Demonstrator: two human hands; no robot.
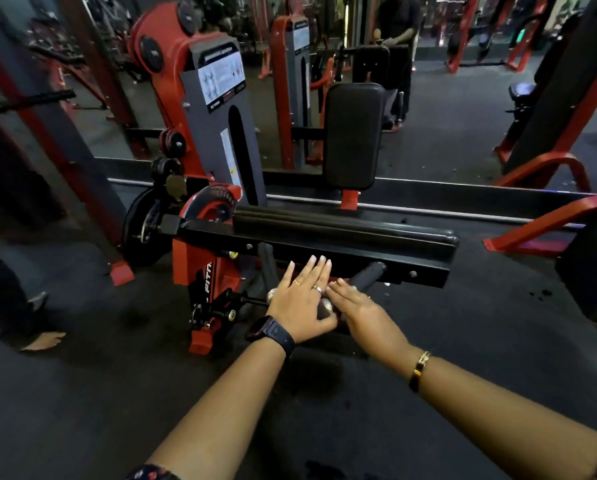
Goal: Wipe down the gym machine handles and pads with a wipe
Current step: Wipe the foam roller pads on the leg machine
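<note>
A red and black gym machine stands in front of me. Its long black roller pad (pixel 342 225) lies across a black bar, and an upright black back pad (pixel 354 133) stands behind it. Two dark grip handles stick out under the bar: the left handle (pixel 267 261) and the right handle (pixel 368 275), which has a chrome end cap (pixel 325 307). My left hand (pixel 302 299) is flat with straight fingers above the space between them. My right hand (pixel 355 303) curls around the right handle near its cap. No wipe is visible; anything under the hands is hidden.
The grey weight-stack column (pixel 227 112) with instruction labels rises at the left. Red frames (pixel 546 216) of other machines stand right and left. A person's bare foot (pixel 44 341) is at the left on the dark floor. A mirror behind reflects the room and a standing person (pixel 397 26).
</note>
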